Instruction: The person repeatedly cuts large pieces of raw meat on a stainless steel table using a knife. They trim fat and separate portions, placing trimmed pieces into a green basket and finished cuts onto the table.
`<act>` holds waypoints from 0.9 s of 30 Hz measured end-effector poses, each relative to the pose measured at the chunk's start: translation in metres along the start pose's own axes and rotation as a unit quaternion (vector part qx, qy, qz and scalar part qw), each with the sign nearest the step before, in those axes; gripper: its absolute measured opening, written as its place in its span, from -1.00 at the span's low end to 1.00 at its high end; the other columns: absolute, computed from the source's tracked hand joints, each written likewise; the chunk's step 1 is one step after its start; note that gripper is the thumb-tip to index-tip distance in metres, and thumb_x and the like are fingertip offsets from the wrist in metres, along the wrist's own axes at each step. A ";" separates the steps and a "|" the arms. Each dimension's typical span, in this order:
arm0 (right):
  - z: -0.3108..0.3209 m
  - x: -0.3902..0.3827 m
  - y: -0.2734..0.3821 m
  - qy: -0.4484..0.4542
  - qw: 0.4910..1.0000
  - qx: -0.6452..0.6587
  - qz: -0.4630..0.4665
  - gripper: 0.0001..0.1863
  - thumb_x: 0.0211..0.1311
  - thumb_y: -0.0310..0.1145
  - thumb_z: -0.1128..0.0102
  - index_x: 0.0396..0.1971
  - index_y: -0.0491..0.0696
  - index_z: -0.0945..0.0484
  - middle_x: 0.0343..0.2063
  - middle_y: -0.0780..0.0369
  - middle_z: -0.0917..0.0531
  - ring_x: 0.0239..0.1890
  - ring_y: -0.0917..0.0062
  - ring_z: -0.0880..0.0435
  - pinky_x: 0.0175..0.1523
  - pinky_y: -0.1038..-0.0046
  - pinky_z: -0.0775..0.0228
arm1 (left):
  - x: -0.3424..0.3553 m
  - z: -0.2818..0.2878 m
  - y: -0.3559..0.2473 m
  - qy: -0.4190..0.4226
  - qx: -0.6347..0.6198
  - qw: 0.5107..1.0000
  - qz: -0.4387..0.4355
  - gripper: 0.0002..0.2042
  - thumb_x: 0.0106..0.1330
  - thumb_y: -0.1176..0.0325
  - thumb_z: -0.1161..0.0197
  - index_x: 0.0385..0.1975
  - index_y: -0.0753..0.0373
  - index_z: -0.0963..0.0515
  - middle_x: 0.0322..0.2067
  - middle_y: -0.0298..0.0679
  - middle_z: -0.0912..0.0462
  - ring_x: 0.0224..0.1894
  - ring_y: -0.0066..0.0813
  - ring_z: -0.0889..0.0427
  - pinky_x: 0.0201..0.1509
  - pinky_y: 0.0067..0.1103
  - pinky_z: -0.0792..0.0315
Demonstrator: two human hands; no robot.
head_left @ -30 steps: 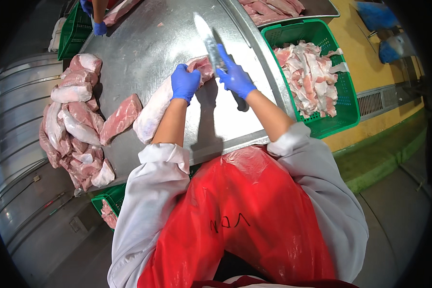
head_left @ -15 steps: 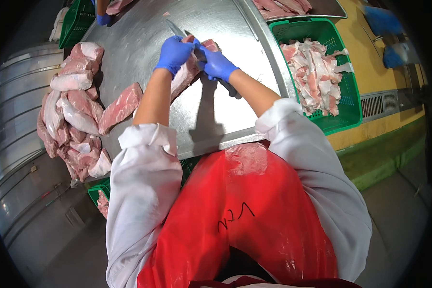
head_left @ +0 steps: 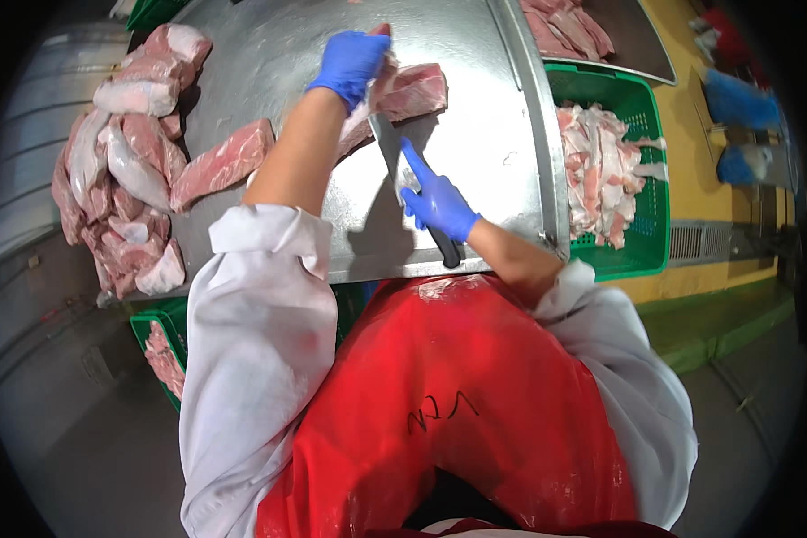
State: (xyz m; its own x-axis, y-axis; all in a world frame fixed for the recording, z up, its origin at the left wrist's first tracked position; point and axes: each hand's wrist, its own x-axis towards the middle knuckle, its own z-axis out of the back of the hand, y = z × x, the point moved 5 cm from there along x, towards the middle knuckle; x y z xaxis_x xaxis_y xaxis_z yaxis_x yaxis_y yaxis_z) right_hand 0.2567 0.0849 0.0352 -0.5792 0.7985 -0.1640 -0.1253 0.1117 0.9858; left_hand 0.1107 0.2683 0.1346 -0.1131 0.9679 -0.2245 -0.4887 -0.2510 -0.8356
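My left hand, in a blue glove, is closed on a strip of pink and white meat at the far middle of the metal table. Directly beside it lies a larger slab of meat, whose near part is partly hidden by my left arm. My right hand, also blue-gloved, is closer to me and closed around a knife. The knife's blade points away from me and its tip is close to the meat. Its black handle sticks out behind the hand toward the table's front edge.
Pieces of meat are heaped on the left of the metal table, with one long piece nearer the middle. At right, a green crate holds pale trimmings, below a tray of meat. Another green crate sits low left.
My right hand has drawn back toward me with the knife, away from my left hand. My left hand has moved slightly up and right, pulling at the meat strip. The view has shifted somewhat.
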 end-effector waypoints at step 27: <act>-0.098 0.095 -0.002 -0.071 0.996 0.023 -0.055 -0.26 0.39 -0.45 -0.04 0.46 0.01 0.12 -0.52 0.22 -0.58 -0.62 0.58 -0.55 -0.56 0.47 -0.44 | -0.105 -0.056 -0.030 -0.341 -0.270 0.889 -0.140 -0.77 0.12 0.48 -0.24 -0.29 0.42 -0.36 -0.50 -0.01 -0.60 -0.42 -0.23 -0.67 -0.27 -0.38 -0.55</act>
State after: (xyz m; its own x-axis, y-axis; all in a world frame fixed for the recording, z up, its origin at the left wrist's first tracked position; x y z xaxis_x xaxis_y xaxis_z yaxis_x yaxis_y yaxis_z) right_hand 0.1234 0.1026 0.0145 -0.4431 0.8558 -0.2668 -0.1421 0.2268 0.9635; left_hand 0.1855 0.1731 0.1553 -0.6415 0.7310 0.2328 -0.1147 0.2086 -0.9712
